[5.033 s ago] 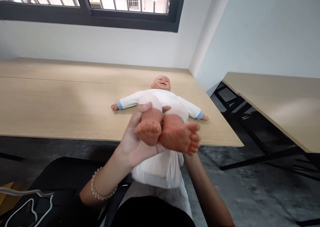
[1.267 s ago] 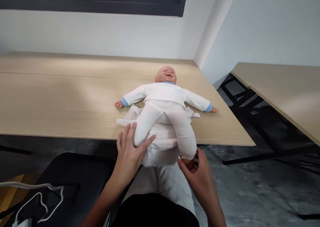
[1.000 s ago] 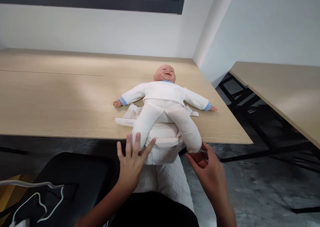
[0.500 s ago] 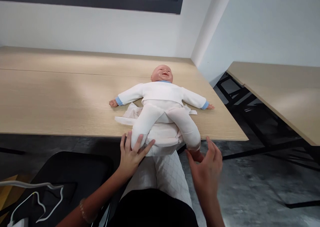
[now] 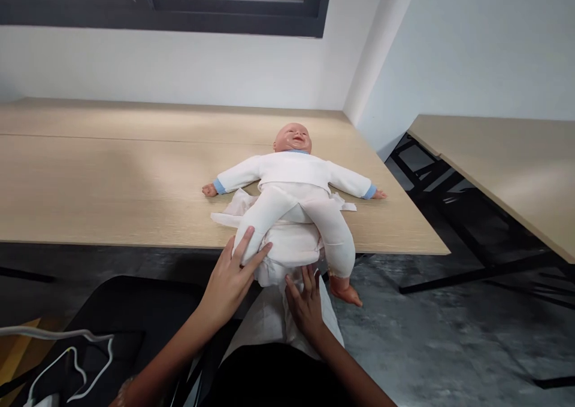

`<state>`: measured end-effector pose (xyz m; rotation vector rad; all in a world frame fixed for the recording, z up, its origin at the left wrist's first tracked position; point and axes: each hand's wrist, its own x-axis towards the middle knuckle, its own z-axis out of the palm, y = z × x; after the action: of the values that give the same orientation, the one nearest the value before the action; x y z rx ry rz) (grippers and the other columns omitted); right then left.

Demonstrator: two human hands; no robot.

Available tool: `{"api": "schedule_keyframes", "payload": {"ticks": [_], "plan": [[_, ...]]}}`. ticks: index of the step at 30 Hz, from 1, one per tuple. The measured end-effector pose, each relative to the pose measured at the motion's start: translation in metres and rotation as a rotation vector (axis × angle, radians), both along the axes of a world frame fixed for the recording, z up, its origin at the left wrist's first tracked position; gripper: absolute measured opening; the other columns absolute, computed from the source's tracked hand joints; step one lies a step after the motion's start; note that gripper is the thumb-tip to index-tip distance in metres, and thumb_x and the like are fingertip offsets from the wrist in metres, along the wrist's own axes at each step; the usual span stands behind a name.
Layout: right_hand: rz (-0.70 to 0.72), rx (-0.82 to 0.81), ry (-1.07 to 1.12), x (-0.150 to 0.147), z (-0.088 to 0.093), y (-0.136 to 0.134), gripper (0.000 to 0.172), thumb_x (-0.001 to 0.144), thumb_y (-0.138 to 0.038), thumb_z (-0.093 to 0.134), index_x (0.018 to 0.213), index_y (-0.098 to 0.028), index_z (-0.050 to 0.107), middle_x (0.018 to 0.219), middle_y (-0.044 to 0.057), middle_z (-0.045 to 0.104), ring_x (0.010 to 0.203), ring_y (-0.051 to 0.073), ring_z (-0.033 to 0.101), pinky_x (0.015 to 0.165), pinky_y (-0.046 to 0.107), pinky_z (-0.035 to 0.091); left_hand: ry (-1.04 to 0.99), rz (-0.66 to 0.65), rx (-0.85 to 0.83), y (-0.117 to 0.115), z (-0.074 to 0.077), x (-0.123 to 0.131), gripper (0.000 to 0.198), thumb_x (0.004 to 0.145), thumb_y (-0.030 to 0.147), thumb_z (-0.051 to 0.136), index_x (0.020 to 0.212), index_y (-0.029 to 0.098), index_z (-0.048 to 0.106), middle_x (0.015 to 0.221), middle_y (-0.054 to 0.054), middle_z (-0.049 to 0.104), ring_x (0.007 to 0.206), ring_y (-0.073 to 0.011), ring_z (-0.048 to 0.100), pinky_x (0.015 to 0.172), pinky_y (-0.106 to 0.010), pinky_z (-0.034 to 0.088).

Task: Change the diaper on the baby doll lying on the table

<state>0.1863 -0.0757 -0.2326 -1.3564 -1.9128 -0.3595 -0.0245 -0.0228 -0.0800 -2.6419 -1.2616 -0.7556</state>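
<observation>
A baby doll [image 5: 294, 170] in a white top with blue cuffs lies on its back, its legs spread over the table's front edge. Beneath its hips is an unfolded white diaper [image 5: 294, 243], whose front part hangs between the legs and whose side tabs stick out at both sides. My left hand [image 5: 233, 275] rests with spread fingers on the doll's lower leg at the left and by the diaper's edge. At the diaper's lower edge is my right hand [image 5: 308, 305], fingers apart and touching it. The doll's bare foot [image 5: 345, 291] hangs free at the right.
The doll lies on a light wooden table [image 5: 112, 197] against a wall below a window [image 5: 233, 12]. A second table [image 5: 507, 161] stands to the right across a gap. At lower left are a black chair [image 5: 135, 311] and a white cable [image 5: 58, 334].
My right hand has left the doll's foot at the right and moved left to the diaper's lower edge. My left hand has shifted slightly on the other leg. The view has tilted up a little.
</observation>
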Motion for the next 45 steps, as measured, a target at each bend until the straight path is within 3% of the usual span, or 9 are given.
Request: {"api": "schedule_keyframes", "payload": {"ticks": [4,9,15,20,24,27,32,39,45], "plan": [[0.059,0.058,-0.006,0.003,0.018,0.013,0.050,0.089,-0.003,0.047,0.131,-0.030,0.055,0.124,0.009,0.066,0.123,0.032,0.062,0.101,0.063,0.051,-0.020,-0.040,-0.060,0.002,0.004,-0.005,0.065,0.091,0.001,0.048,0.152,0.025,0.042,0.166,-0.014,0.018,0.145,-0.0356,0.035,0.111,-0.051,0.045],[0.194,0.000,0.068,0.001,0.063,-0.003,0.033,0.092,-0.003,0.048,0.112,-0.026,0.061,0.107,0.002,0.075,0.106,0.022,0.070,0.102,0.049,0.052,-0.027,-0.054,-0.098,0.004,0.007,-0.009,0.065,0.095,0.006,0.046,0.155,0.027,0.037,0.166,-0.013,0.020,0.143,-0.0324,0.040,0.112,-0.050,0.044],[0.223,0.134,0.109,0.014,0.152,-0.016,0.035,0.091,-0.005,0.048,0.111,-0.032,0.055,0.102,-0.005,0.076,0.100,0.016,0.072,0.103,0.042,0.047,-0.054,-0.067,-0.142,0.005,0.010,-0.011,0.063,0.098,0.012,0.045,0.157,0.031,0.032,0.167,-0.010,0.021,0.146,-0.0303,0.039,0.116,-0.049,0.040],[0.238,0.204,0.107,0.021,0.248,0.040,0.025,0.095,-0.010,0.054,0.109,-0.031,0.057,0.100,-0.004,0.075,0.088,0.015,0.071,0.103,0.039,0.044,-0.109,-0.040,-0.126,0.004,0.003,-0.009,0.067,0.096,0.014,0.048,0.158,0.029,0.027,0.160,-0.015,0.035,0.141,-0.0303,0.046,0.110,-0.047,0.047],[0.223,-0.031,0.095,0.021,0.293,0.120,0.019,0.099,-0.022,0.045,0.101,-0.023,0.063,0.097,0.002,0.073,0.091,0.022,0.067,0.094,0.040,0.046,-0.057,-0.016,-0.087,0.001,0.005,-0.005,0.073,0.094,0.008,0.046,0.160,0.024,0.019,0.160,-0.018,0.034,0.144,-0.0330,0.040,0.110,-0.052,0.046],[0.198,-0.235,0.119,0.023,0.294,0.177,0.014,0.094,-0.022,0.051,0.100,-0.021,0.064,0.106,0.004,0.072,0.096,0.026,0.066,0.088,0.039,0.048,-0.032,-0.010,-0.074,-0.002,0.009,-0.003,0.079,0.093,0.005,0.045,0.162,0.026,0.013,0.164,-0.016,0.026,0.146,-0.0337,0.036,0.112,-0.053,0.044],[0.231,-0.444,0.270,0.030,0.263,0.230,0.011,0.085,-0.019,0.062,0.094,-0.019,0.068,0.109,0.007,0.072,0.106,0.026,0.064,0.095,0.041,0.047,-0.001,0.017,-0.066,-0.007,0.011,-0.001,0.081,0.090,0.002,0.043,0.162,0.027,0.015,0.165,-0.015,0.026,0.142,-0.0356,0.041,0.107,-0.053,0.048],[0.236,-0.489,0.408,0.036,0.245,0.242,0.009,0.079,-0.021,0.068,0.086,-0.017,0.072,0.104,0.006,0.075,0.102,0.023,0.067,0.096,0.038,0.049,0.053,0.055,-0.007,-0.020,0.009,0.006,0.068,0.088,0.005,0.049,0.153,0.022,0.038,0.161,-0.017,0.034,0.138,-0.0387,0.043,0.105,-0.057,0.047],[0.252,-0.536,0.436,0.040,0.244,0.246,0.010,0.076,-0.022,0.073,0.082,-0.015,0.073,0.092,0.006,0.075,0.095,0.023,0.068,0.090,0.036,0.050,-0.193,0.082,0.098,-0.014,0.057,0.023,0.038,0.094,0.034,0.063,0.126,0.014,0.059,0.123,-0.014,0.065,0.132,-0.0341,0.046,0.115,-0.059,0.034]]}}
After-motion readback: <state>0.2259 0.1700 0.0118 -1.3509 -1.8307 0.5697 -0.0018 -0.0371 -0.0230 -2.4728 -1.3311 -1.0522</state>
